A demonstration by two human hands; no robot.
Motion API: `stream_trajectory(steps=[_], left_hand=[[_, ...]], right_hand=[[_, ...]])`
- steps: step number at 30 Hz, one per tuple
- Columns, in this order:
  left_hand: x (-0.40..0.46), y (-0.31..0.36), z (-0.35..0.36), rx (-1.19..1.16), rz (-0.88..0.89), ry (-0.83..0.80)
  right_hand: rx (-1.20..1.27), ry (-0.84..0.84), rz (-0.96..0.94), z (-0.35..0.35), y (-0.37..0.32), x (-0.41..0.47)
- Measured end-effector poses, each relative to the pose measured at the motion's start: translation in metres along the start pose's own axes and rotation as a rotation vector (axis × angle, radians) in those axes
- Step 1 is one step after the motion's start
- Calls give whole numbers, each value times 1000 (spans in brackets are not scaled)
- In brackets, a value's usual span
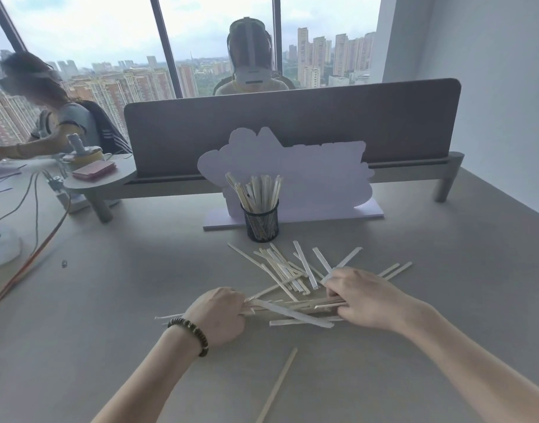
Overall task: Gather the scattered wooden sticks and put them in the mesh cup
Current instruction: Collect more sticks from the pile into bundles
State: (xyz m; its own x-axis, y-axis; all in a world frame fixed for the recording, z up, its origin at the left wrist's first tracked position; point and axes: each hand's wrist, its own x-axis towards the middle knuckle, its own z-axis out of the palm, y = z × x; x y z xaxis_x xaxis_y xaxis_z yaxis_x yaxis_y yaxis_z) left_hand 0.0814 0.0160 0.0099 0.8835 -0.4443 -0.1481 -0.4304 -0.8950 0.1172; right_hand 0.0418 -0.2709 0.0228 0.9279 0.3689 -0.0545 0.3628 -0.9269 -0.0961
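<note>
Sticks [292, 309] lie bunched across the desk [109, 300] between my hands: my left hand [219, 315] curls round one end, my right hand [366, 297] grips the other. More sticks [292, 270] lie scattered just beyond, one [277, 386] nearer me. Behind stands the cup [261, 222], already holding sticks upright.

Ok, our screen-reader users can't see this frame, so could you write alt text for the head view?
Two hands, left hand and right hand, grip opposite ends of a bundle of wooden sticks on a grey table. More loose sticks lie scattered behind it, before a black mesh cup already holding upright sticks.
</note>
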Motion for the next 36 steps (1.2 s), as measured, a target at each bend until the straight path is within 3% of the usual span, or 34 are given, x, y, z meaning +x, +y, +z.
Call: stream_trajectory(steps=[5,16,21,25,36], left_hand=[[-3,2,-7,-179,-112,101],[3,22,-27,-578,-128,398],[9,31,-32,-1010,-152,510],[13,40,-32,-1198,-81,633],[20,60,-19,-1373,18,736]], right_hand=[[32,60,19,1,-6,-3],[95,140,-14,14,-6,-3],[255,175,62,8,-8,-4],[367,258,102,5,-8,-5],[1182,782,276,-33,-31,-3]])
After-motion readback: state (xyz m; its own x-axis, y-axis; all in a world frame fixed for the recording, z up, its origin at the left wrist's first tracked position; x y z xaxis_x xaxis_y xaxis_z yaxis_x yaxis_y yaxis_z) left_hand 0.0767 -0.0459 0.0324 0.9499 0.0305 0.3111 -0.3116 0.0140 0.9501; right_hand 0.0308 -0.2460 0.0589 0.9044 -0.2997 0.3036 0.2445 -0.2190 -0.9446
